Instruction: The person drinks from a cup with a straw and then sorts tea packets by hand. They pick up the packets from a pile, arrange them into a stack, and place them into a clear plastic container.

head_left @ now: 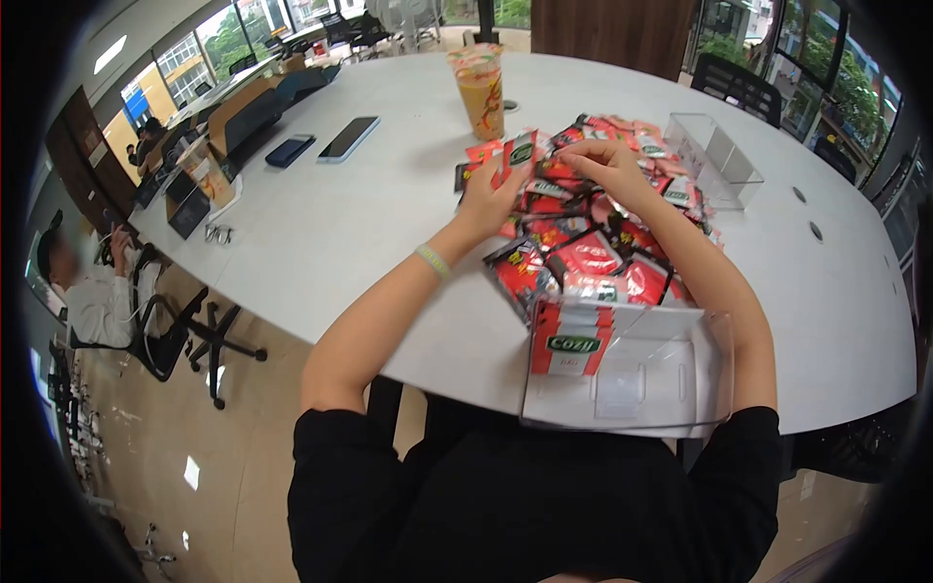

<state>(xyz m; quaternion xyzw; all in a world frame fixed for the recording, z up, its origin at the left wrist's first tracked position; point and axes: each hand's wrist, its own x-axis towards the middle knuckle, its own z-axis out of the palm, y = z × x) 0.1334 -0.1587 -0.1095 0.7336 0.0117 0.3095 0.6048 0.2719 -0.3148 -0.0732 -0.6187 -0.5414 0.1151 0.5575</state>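
Observation:
My left hand [491, 199] holds a red and white packet [521, 151] with a green COZY label, upright over the far left part of a pile of sachets [583, 255]. Close to its right, my right hand [607, 167] hovers over the pile with fingers bent together; whether anything is between the fingertips is too small to tell. The pile mixes red, black and pink sachets. Nearest me, a clear plastic tray [671, 374] has several COZY packets [571, 340] standing upright at its left end.
Behind the pile are a drink cup [478, 95] and, to the right, another clear tray [714, 160]. A phone [349, 138], a dark wallet-like item [291, 150], glasses [219, 233] and another cup [204, 173] lie left. A seated person is at far left.

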